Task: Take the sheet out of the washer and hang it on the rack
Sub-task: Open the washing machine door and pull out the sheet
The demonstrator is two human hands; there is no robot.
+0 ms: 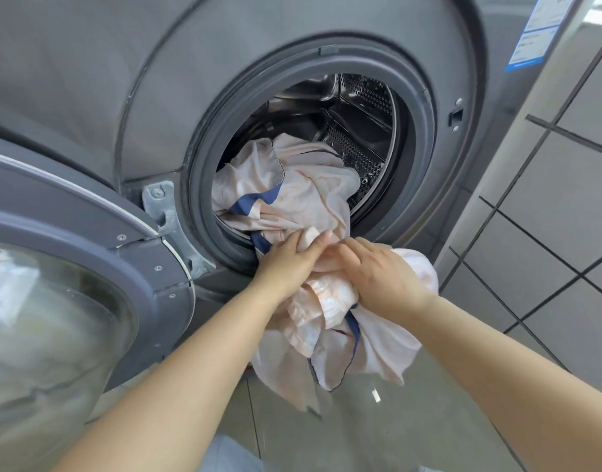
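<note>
A pale pink sheet (303,192) with dark blue trim spills out of the grey front-loading washer (292,35). Part of it lies bunched in the steel drum (360,131); the rest hangs over the rubber door seal toward the floor. My left hand (289,264) grips a fold of the sheet at the lower rim of the opening. My right hand (384,277) sits just beside it, fingers curled round a bunch of the same fabric. No rack is in view.
The washer's round glass door (64,301) stands swung open at the left, close to my left forearm. A grey tiled wall (565,206) rises on the right, and the glossy floor (412,420) lies below the hanging sheet.
</note>
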